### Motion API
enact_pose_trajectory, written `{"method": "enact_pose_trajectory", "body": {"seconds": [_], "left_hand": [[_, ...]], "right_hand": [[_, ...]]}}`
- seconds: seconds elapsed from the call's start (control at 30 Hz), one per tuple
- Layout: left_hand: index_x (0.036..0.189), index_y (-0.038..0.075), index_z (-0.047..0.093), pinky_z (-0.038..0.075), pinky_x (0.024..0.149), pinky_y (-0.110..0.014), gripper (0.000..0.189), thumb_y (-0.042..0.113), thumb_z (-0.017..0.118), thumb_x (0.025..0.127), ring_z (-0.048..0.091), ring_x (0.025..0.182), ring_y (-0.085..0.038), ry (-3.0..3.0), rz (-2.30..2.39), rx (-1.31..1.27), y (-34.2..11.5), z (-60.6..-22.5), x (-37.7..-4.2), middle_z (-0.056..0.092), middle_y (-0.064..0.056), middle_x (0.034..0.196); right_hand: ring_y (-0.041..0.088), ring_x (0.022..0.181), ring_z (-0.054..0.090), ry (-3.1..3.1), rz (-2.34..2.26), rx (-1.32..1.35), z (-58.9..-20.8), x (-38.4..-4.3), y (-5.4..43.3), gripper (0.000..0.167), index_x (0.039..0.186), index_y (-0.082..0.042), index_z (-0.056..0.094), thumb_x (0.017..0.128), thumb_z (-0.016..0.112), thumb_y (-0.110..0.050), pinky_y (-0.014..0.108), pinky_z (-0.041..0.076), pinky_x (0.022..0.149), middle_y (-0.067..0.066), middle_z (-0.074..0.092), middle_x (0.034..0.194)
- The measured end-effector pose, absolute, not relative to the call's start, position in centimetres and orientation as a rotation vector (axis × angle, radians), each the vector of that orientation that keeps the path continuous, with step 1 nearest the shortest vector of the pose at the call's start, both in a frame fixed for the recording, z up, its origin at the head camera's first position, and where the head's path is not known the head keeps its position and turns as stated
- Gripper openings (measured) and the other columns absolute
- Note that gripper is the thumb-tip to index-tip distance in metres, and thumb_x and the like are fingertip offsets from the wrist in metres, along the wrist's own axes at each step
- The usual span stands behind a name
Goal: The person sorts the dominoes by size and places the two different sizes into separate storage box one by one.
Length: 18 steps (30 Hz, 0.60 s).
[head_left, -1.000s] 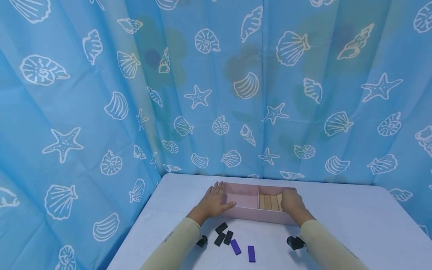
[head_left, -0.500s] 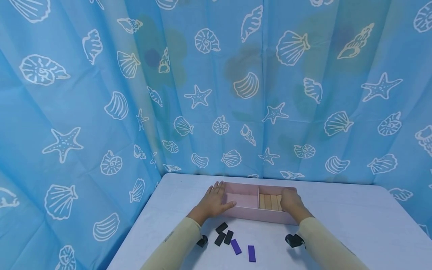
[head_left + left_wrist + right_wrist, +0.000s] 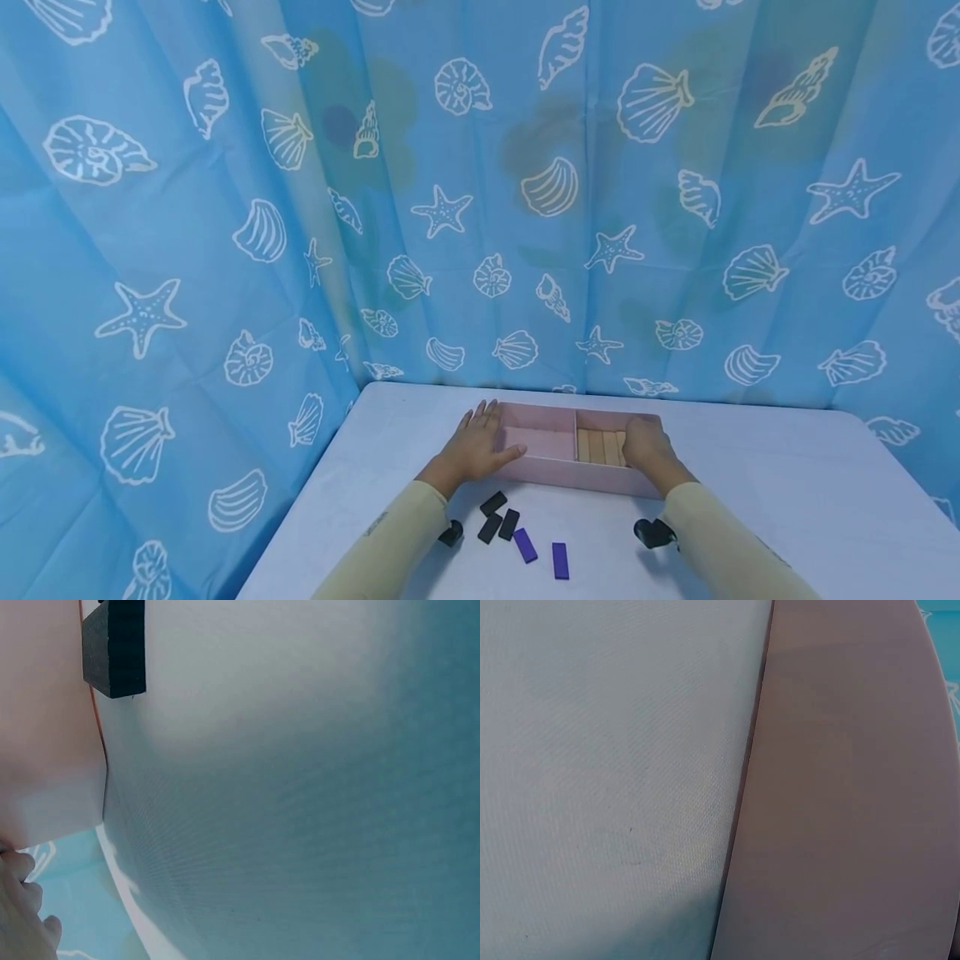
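Note:
A long pink box stands on the table, split by a divider into two compartments. My left hand rests on its left end, fingers straight and thumb along the front rim. Fingertips of that hand also show in the left wrist view. My right hand reaches over the right end into the right compartment; its fingertips are hidden there. Beside it, several flat wooden blocks lie side by side. The left compartment shows only its pink floor. In the right wrist view, the box's outer wall fills the right side.
In front of the box lie three black blocks and two purple blocks, one tilted and one straighter. A dark ridged piece stands out near the box in the left wrist view. A seashell curtain hangs behind.
The rightmost visible wooden block, tilted beside my right hand a second ago, now lies in line with the others. My left hand stays at the box's left end.

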State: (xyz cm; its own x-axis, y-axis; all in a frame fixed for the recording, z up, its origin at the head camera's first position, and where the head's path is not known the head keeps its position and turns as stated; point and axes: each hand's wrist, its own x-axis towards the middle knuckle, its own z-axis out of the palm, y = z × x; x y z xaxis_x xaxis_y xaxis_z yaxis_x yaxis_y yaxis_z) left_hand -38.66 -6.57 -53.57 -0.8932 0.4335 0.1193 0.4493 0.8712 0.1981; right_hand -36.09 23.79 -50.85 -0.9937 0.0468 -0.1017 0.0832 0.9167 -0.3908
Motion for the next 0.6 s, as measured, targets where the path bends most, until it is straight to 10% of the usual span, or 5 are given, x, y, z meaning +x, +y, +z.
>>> {"method": "enact_pose_trajectory", "body": {"seconds": [0.6], "left_hand": [[0.155, 0.004, 0.016, 0.011, 0.116, -0.049, 0.094, 0.070, 0.039, 0.091, 0.010, 0.147, -0.029, -2.973, -0.336, -0.693, -6.46, -53.30, -38.48, 0.018, -0.013, 0.160]], "right_hand": [[0.021, 0.068, 0.057, 2.981, -0.579, 0.107, -50.75, -36.24, 23.69, 0.012, 0.099, 0.009, 0.058, 0.088, 0.056, 0.007, 0.032, 0.051, 0.059, 0.008, 0.057, 0.076]]}}
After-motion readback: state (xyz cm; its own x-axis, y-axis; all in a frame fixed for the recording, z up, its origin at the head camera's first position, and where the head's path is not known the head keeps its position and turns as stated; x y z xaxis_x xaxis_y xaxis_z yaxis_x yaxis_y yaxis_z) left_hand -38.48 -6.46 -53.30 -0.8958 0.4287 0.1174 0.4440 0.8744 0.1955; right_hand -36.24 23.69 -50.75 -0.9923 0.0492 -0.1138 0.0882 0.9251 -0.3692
